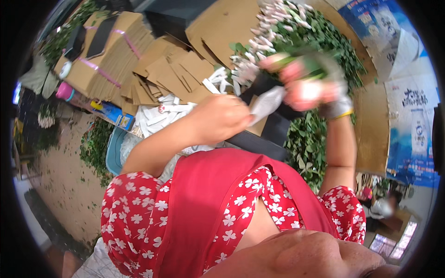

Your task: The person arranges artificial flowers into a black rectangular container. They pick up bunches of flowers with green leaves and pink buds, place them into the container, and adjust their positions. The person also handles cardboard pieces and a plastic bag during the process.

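My left hand (222, 118) is closed, its fingers pinching the end of a whitish sleeve or strip (267, 105) that is smeared by motion. On the right, my right hand (337, 107), in a greyish glove with a yellow cuff, is at a few pink roses (303, 90). The blooms point left toward the whitish piece, and their leaves are blurred. The gloved fingers are mostly hidden, but they appear wrapped around the flowers' stems. Below the roses lies a black box-like stand (262, 143) with a brown cardboard piece in it.
Many pale pink wrapped buds on leafy stems (324, 39) lie at the far right. White strips (153, 118) heap at left beside folded cardboard pieces (178, 69). A strapped cardboard stack (109, 51) carries dark flat objects. A light-blue bin (115, 150) stands lower left. Another person (387, 206) is at lower right.
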Available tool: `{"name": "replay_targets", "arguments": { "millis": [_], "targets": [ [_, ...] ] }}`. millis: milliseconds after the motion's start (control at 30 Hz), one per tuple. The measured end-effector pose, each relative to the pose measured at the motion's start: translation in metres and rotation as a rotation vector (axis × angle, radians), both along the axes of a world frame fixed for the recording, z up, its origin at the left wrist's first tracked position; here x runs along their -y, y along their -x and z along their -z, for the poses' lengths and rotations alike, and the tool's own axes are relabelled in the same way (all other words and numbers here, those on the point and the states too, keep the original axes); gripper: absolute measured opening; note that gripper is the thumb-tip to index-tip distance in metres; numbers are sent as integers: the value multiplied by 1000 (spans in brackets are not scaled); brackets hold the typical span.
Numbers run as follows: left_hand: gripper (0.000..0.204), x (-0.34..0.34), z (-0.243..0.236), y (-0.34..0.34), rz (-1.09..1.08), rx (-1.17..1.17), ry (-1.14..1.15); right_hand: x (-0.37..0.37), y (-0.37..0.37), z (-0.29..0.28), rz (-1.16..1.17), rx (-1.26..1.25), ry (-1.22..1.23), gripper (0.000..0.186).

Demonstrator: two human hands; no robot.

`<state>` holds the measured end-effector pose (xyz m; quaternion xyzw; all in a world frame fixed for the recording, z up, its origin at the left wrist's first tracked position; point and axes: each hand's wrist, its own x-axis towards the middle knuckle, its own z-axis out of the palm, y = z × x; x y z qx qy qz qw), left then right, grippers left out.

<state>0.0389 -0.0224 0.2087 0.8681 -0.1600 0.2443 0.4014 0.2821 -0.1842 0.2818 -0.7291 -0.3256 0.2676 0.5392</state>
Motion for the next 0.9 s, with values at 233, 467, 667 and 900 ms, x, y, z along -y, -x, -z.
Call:
{"name": "replay_targets", "arguments": {
  "millis": [233, 467, 667, 900],
  "targets": [
    [57, -52, 51, 46, -274, -915, -577, 108, 28, -99, 194, 1435, 305, 43],
    [19, 12, 134, -110, 303, -533, -22, 115, 66, -61, 205, 1458, 453, 45],
    [49, 34, 186, -113, 378, -253, -196, 87, 106, -7, 385, 1310, 562, 45],
    [45, 27, 189, -102, 369, -360, -72, 107, 128, 44, 244, 903, 559, 20]
  ]
}}
